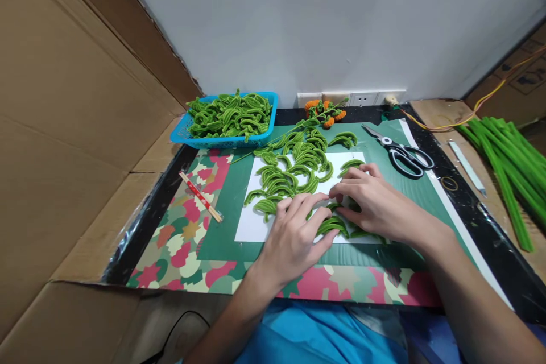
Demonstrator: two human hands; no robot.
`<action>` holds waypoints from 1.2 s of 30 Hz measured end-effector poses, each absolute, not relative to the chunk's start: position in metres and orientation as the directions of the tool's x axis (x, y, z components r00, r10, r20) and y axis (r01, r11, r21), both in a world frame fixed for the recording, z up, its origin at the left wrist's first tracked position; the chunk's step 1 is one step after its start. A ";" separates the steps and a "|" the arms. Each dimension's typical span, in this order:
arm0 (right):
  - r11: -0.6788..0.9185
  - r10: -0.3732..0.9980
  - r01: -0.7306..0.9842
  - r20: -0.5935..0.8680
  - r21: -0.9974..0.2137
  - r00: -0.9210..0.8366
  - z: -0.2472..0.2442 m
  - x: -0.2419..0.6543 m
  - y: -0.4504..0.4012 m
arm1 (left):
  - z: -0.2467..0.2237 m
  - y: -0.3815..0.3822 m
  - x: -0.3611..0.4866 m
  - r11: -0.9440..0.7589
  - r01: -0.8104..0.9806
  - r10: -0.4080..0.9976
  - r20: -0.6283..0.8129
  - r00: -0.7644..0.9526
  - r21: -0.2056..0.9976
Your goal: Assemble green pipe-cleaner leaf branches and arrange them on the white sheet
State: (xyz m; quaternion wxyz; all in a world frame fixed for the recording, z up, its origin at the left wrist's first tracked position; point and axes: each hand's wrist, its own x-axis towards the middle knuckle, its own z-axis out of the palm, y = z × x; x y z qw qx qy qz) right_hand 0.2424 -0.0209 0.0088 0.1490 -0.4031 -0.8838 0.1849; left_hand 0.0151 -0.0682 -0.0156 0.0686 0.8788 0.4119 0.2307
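Curved green pipe-cleaner leaves (279, 179) lie in a loose cluster on a white sheet of paper (249, 227). My left hand (298, 236) rests over the sheet's front part, its thumb and forefinger apart, close to a folded green leaf (333, 226). To its right, my right hand (369, 202) hovers low over more leaves with bent, separated fingers. Another leaf (352, 165) shows just beyond its knuckles. The fingertips of both hands are near each other; whether they touch the leaves is hard to see.
Behind on the left, a blue basket (273, 119) holds a heap of green leaves. Orange fuzzy flowers (313, 107) lie near the wall. Scissors (401, 153) sit at the right, chopsticks (201, 197) at the left. Green pipe-cleaner stems (507, 165) and a white pen-like tool (467, 168) lie far right.
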 end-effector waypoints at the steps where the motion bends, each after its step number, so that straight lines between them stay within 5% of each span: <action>1: 0.599 0.772 0.659 0.108 -0.454 -0.627 0.009 0.242 -0.021 | -0.016 -0.068 0.016 -0.649 0.695 0.758 0.345 0.554 0.310; 10: 0.581 0.778 0.647 0.104 -0.494 -0.619 0.014 0.241 -0.027 | -0.016 -0.066 0.017 -0.649 0.701 0.760 0.305 0.575 0.295; 36: 0.689 0.710 0.648 0.121 -0.326 -0.694 -0.002 0.241 -0.031 | -0.018 -0.064 0.016 -0.625 0.735 0.780 0.257 0.571 0.263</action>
